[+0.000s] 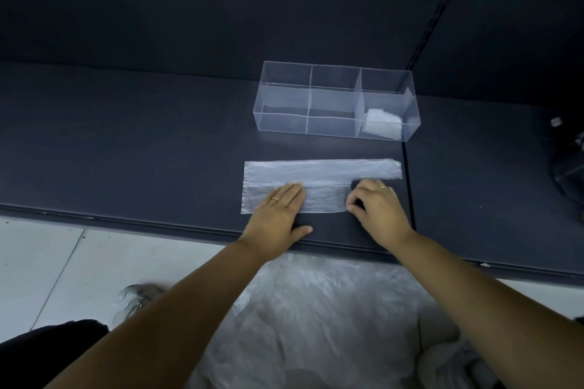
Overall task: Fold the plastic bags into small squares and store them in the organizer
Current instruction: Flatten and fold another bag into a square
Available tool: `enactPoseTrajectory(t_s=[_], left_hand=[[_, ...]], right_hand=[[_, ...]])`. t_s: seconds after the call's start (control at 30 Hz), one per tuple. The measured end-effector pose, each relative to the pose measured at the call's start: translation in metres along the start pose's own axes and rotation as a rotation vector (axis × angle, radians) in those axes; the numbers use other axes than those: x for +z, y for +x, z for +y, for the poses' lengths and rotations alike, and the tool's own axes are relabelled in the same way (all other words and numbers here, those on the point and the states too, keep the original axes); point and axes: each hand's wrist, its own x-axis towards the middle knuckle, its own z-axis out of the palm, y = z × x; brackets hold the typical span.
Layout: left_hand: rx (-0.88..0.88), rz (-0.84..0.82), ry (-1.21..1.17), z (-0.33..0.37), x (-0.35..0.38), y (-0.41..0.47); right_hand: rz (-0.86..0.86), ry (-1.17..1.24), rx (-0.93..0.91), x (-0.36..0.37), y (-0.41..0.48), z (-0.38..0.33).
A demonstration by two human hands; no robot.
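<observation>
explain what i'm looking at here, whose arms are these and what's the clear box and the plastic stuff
This is one picture from a camera worn on a person's head, looking down at their own bare arms; there is no machine. On the dark surface lies a partly folded clear plastic bag. The left hand presses it flat; the right hand pinches its edge. Behind stands a clear divided organizer, with folded bags in its right end.

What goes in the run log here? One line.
left hand: presses plastic bag flat | right hand: pinches bag edge | organizer: folded bag in right compartment
</observation>
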Motion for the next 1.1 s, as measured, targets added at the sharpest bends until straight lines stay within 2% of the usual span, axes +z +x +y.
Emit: enactPoseTrajectory(t_s=[0.13, 0.27, 0.3, 0.4, 0.5, 0.6, 0.73, 0.83, 0.97, 1.03, 1.1], left_hand=[[-0.107, 0.071, -0.06, 0.008, 0.007, 0.004], [-0.092, 0.157, 0.035, 0.022, 0.009, 0.003], [-0.083, 0.175, 0.033, 0.025, 0.01, 0.0], [-0.057, 0.246, 0.02, 0.039, 0.006, -0.008], [-0.01, 0.368, 0.062, 0.049, 0.006, -0.014], [-0.022, 0.353, 0.027, 0.052, 0.004, -0.016], [-0.085, 0.197, 0.06, 0.046, -0.006, -0.016], [-0.174, 0.215, -0.146, 0.028, -0.015, -0.013], [-0.377, 0.143, -0.663, -0.009, -0.031, -0.009], [-0.525, 0.154, -0.903, -0.022, -0.035, -0.009], [-0.625, 0.19, -1.005, -0.033, -0.036, -0.007]], right_hand=[[-0.101, 0.063, 0.07, -0.006, 0.005, -0.003], [-0.222, 0.244, 0.084, -0.029, -0.012, 0.007], [-0.208, 0.221, 0.078, -0.034, -0.016, 0.008], [0.01, 0.091, 0.021, -0.041, -0.028, 0.001], [-0.043, 0.003, -0.14, -0.03, -0.039, -0.02], [-0.096, -0.132, -0.203, -0.005, -0.042, -0.03], [0.053, 0.002, -0.081, -0.002, -0.032, -0.021], [0.041, 0.161, 0.112, -0.011, -0.025, -0.003], [-0.016, 0.625, 0.349, -0.021, -0.016, 0.014], [0.016, 0.716, 0.434, -0.018, -0.012, 0.016], [0.045, 0.706, 0.483, -0.014, -0.008, 0.014]])
